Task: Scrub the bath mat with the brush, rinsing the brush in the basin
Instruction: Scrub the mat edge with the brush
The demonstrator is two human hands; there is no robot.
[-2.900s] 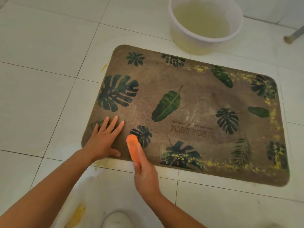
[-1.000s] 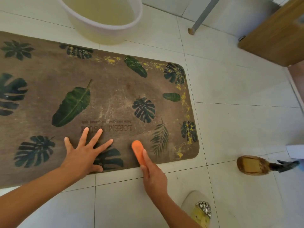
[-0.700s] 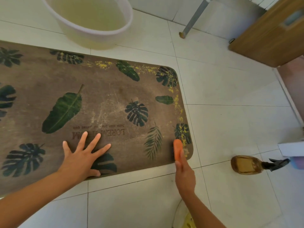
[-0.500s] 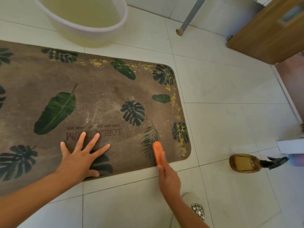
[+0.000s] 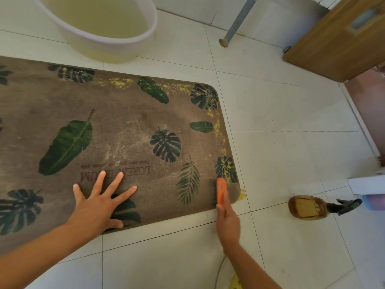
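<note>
Two hands engaged: left hand [image 5: 100,205] is spread flat, fingers straight, pinning the bath mat [image 5: 125,126] near its front edge; orange brush [image 5: 220,191] is gripped by the right hand [image 5: 228,224] at the mat's near right corner. Yellow residue [image 5: 217,130] up the right edge is best worked in short strokes. The basin [image 5: 116,41] is set beyond the far edge.
</note>
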